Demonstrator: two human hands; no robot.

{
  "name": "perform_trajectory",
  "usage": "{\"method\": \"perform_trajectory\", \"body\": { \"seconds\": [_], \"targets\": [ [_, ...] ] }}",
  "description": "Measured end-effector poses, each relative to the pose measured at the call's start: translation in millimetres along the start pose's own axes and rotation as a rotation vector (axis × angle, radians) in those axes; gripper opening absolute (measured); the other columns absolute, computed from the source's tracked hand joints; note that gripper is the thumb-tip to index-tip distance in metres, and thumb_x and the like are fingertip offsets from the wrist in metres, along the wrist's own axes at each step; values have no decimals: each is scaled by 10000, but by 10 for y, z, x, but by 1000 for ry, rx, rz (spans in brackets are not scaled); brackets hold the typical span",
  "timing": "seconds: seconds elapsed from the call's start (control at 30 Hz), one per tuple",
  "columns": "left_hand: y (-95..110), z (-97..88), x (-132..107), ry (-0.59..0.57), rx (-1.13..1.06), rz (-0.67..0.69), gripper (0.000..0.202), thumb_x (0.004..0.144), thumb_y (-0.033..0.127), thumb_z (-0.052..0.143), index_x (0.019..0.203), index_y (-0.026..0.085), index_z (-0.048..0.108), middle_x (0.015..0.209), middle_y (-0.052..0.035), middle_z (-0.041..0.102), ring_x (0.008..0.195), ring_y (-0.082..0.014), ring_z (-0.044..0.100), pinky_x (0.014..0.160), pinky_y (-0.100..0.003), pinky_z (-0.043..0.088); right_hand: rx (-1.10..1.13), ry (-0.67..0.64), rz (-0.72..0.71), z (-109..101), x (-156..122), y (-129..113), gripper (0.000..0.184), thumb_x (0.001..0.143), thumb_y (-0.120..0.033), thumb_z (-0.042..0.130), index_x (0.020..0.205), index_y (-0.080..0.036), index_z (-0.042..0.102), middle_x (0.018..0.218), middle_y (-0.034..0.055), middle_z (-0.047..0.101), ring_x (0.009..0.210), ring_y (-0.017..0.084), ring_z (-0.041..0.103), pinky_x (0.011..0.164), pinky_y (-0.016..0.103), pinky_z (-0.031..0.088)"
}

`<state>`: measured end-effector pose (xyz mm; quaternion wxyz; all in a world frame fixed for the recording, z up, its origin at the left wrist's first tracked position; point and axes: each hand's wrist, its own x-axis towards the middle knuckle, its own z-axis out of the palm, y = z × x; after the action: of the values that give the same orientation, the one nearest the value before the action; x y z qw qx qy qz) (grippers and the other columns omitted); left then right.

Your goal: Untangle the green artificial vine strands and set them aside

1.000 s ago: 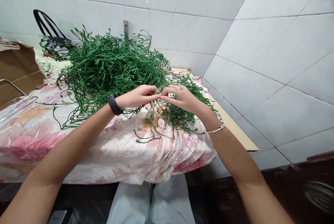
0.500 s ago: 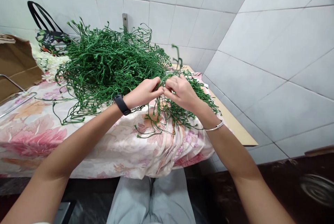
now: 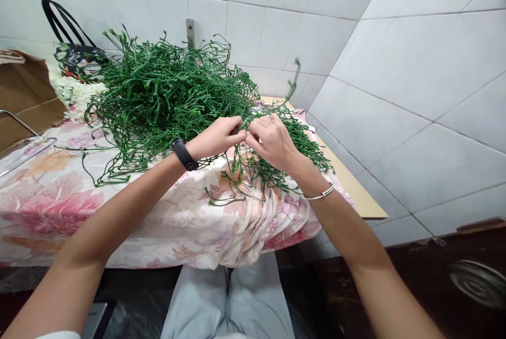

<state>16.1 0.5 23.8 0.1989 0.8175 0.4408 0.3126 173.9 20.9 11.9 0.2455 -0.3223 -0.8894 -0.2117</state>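
Observation:
My left hand (image 3: 220, 137) and my right hand (image 3: 272, 141) meet above the table, thumbs and fingertips pinched close together. Both are closed on a green artificial flower stem (image 3: 293, 85), whose thin end sticks up behind my right hand. Just where each hand grips it is hidden by the fingers. Left of and behind my hands lies a big tangled heap of green plastic stems (image 3: 169, 96). A smaller pile of the same stems (image 3: 304, 144) spreads beneath and beyond my right hand. A few loose stems (image 3: 233, 189) hang below my hands on the cloth.
A flowered tablecloth (image 3: 158, 223) covers the table, bunched near the front. The bare board edge (image 3: 356, 191) shows at right, by the tiled wall (image 3: 395, 102). At left are white flowers (image 3: 81, 94), a patterned bag (image 3: 77, 59), a cardboard box (image 3: 27, 96) and a metal rod (image 3: 29, 157).
The raised end of the stem has swung to the right and is blurred. Both hands stay pinched together in nearly the same place.

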Motion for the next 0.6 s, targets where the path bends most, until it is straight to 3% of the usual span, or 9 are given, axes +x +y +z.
{"method": "perform_trajectory", "body": {
  "seconds": [0.4, 0.6],
  "targets": [
    [-46, 22, 27, 21, 84, 22, 252, 763, 114, 437, 579, 176, 277, 530, 67, 282, 499, -61, 254, 489, -215, 183, -162, 9, -41, 61, -11, -16, 267, 865, -224, 282, 697, -155, 478, 672, 44, 510, 664, 157, 395, 700, 304, 264],
    [-44, 32, 37, 45, 94, 16, 274, 760, 108, 443, 566, 179, 262, 515, 69, 273, 496, -63, 245, 490, -218, 179, -102, -22, -1, 67, -9, -29, 251, 863, -234, 291, 698, -156, 463, 681, 43, 510, 674, 158, 406, 733, 319, 281]
  ]
}}
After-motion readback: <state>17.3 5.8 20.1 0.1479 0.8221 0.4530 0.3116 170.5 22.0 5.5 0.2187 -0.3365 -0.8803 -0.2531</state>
